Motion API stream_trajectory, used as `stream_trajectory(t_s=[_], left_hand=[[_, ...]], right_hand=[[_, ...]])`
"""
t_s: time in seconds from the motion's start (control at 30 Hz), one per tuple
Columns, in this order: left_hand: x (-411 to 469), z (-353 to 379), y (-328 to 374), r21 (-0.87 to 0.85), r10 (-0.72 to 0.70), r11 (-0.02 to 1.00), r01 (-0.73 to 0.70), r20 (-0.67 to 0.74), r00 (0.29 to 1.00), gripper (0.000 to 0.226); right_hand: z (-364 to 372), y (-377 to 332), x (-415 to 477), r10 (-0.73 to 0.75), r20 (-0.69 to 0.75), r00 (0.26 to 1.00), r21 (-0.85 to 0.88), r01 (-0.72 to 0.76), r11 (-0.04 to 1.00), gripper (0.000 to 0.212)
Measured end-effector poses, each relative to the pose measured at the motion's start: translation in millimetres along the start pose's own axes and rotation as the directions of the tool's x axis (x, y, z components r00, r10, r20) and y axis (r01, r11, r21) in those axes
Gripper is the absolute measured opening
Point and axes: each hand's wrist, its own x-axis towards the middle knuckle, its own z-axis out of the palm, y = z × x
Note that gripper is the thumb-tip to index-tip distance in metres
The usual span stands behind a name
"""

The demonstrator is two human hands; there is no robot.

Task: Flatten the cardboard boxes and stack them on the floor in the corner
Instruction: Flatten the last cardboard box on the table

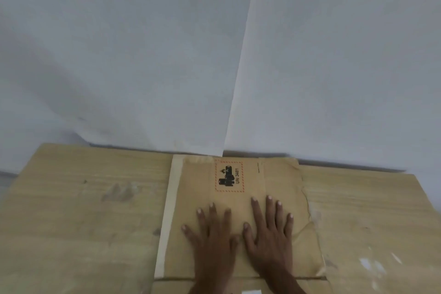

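Both your left hand (212, 234) and right hand (270, 227) lie spread, palms flat on the flattened box (238, 210). It looks light, stiff and slippery; grip its side edges beyond your fingertips.

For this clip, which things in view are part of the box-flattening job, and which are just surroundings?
Job:
- flattened box with the battery label, lying on top
- larger cardboard sheet beneath it
- left hand and right hand, both pressed flat on the box

Surroundings:
- the two walls meeting at the corner; nothing loose lies about.
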Motion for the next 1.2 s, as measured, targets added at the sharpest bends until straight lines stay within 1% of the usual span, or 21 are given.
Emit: stream_trajectory(t_s=[0.07, 0.1, 0.13, 0.23, 0.3, 0.4, 0.43, 0.53, 0.6, 0.67, 0.77, 0.87, 0.93, 1.03, 1.07, 1.13, 1.2], left_hand=[[-39, 25, -1, 0.085, 0.083, 0.993, -0.078, -0.058, 0.995, 0.065], [-49, 33, -4, 0.133, 0.13, 0.984, -0.116, -0.105, 0.986, 0.065], [-52, 35, -7, 0.147, 0.164, 0.978, -0.147, -0.112, 0.98, 0.065], [-51, 27, -5, 0.142, 0.164, 0.979, -0.148, -0.114, 0.98, 0.065], [-57, 26, -2, 0.145, 0.169, 0.978, -0.15, -0.131, 0.977, 0.064], [-59, 21, 1, 0.151, 0.156, 0.979, -0.138, -0.116, 0.981, 0.063], [-59, 22, 0, 0.176, 0.154, 0.975, -0.134, -0.107, 0.982, 0.063], [-65, 23, 2, 0.209, 0.114, 0.973, -0.103, -0.042, 0.993, 0.062], [-87, 30, 3, 0.191, 0.117, 0.976, -0.101, -0.074, 0.99, 0.059], [-131, 47, 1, 0.135, 0.112, 0.986, -0.097, -0.108, 0.988, 0.056], [-192, 70, -13, 0.145, 0.117, 0.985, -0.095, -0.153, 0.981, 0.058], [-202, 70, -22, 0.161, 0.102, 0.984, -0.076, -0.161, 0.982, 0.061], [-199, 66, -17, 0.16, 0.081, 0.986, -0.054, -0.163, 0.983, 0.06], [-202, 67, -14, 0.19, 0.088, 0.98, -0.062, -0.13, 0.988, 0.058], [-201, 67, -16, 0.198, 0.09, 0.978, -0.066, -0.112, 0.99, 0.059], [-198, 69, -23, 0.206, 0.085, 0.976, -0.068, -0.075, 0.994, 0.063], [-204, 69, -31, 0.243, 0.141, 0.96, -0.138, 0.005, 0.99, 0.074]], right_hand=[[1, 1, 0, -0.016, -0.004, 1.0, -0.011, 0.016, 1.0, 0.071], [2, 1, 0, -0.027, 0.0, 1.0, -0.012, 0.027, 1.0, 0.07], [2, 3, -2, -0.041, 0.009, 0.999, -0.012, 0.042, 0.999, 0.07], [9, 15, -27, -0.095, -0.029, 0.995, -0.017, 0.095, 0.995, 0.069], [18, 22, -74, -0.114, -0.066, 0.991, -0.015, 0.113, 0.993, 0.065], [29, 36, -141, -0.137, -0.201, 0.97, -0.051, 0.129, 0.99, 0.063], [28, 41, -151, -0.153, -0.204, 0.967, -0.063, 0.143, 0.988, 0.063], [21, 45, -155, -0.173, -0.152, 0.973, -0.026, 0.171, 0.985, 0.066], [15, 43, -154, -0.183, -0.111, 0.977, -0.015, 0.183, 0.983, 0.069], [11, 44, -154, -0.186, -0.038, 0.982, -0.011, 0.186, 0.983, 0.071], [9, 45, -152, -0.165, 0.028, 0.986, -0.007, 0.165, 0.986, 0.07], [4, 45, -160, -0.153, 0.089, 0.984, 0.015, 0.152, 0.988, 0.071], [3, 48, -186, -0.194, 0.058, 0.979, -0.003, 0.195, 0.981, 0.07], [7, 55, -237, -0.383, 0.065, 0.921, 0.014, 0.383, 0.923, 0.064], [9, 59, -242, -0.4, 0.056, 0.915, 0.023, 0.4, 0.916, 0.064], [9, 62, -240, -0.376, 0.038, 0.926, 0.031, 0.375, 0.926, 0.065], [8, 60, -239, -0.365, 0.041, 0.93, 0.028, 0.364, 0.931, 0.067]])
